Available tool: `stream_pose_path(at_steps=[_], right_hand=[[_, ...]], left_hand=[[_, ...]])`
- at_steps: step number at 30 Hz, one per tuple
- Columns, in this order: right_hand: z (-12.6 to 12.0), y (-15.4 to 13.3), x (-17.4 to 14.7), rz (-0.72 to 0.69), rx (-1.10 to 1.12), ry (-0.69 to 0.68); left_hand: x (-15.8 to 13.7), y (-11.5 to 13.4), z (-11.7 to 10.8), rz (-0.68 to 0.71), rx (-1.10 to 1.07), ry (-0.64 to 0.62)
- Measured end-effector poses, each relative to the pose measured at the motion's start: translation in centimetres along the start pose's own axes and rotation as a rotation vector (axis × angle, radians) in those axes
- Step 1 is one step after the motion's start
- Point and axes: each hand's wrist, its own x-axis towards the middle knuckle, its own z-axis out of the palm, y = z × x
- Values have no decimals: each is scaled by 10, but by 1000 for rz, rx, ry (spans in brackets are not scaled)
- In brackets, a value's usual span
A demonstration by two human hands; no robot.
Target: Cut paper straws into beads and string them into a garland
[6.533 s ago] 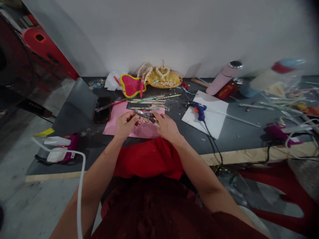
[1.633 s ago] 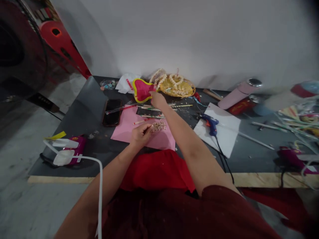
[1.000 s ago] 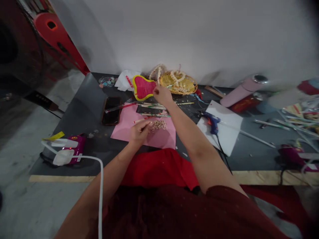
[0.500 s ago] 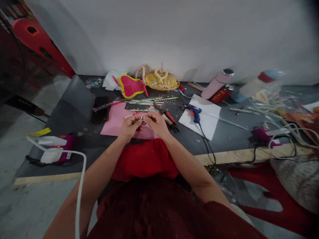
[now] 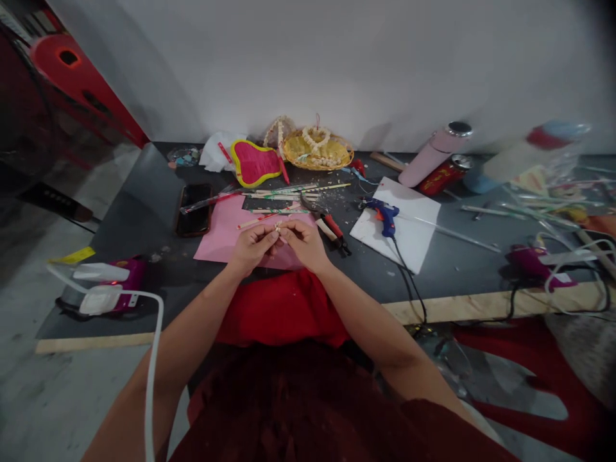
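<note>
My left hand (image 5: 255, 247) and my right hand (image 5: 304, 244) meet over a pink sheet (image 5: 219, 234), fingertips pinched together. Between them they grip a small pale piece (image 5: 278, 228), too small to name. Just beyond my fingers lie several thin paper-wrapped sticks (image 5: 283, 195), some with red or green print. Cutting pliers (image 5: 328, 226) with one red and one white handle rest to the right of my right hand. Farther right, a blue glue gun (image 5: 385, 213) sits on a white sheet (image 5: 409, 247).
A phone (image 5: 193, 212) lies left of the pink sheet. At the back are a red-and-yellow padded shape (image 5: 256, 163), a yellow basket (image 5: 320, 160), a pink flask (image 5: 433, 154) and a red can (image 5: 445, 174). Purple power blocks with cables stand at the left (image 5: 129, 282) and right.
Both hands stay over the pink sheet; the fingers have shifted slightly around the small pale piece, which shows a little more. The view has turned slightly, so items at right appear farther right.
</note>
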Motion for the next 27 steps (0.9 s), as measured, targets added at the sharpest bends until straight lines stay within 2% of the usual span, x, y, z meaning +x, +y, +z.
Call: stream_pose_path(at_steps=[17,27], right_hand=[[-2,-5,-1,-22,-18,-27],[-13,-4,3,59,72,-129]], left_hand=[[1,-3,-6,27,-29,-31],[0,2,-6,-61,92,-97]])
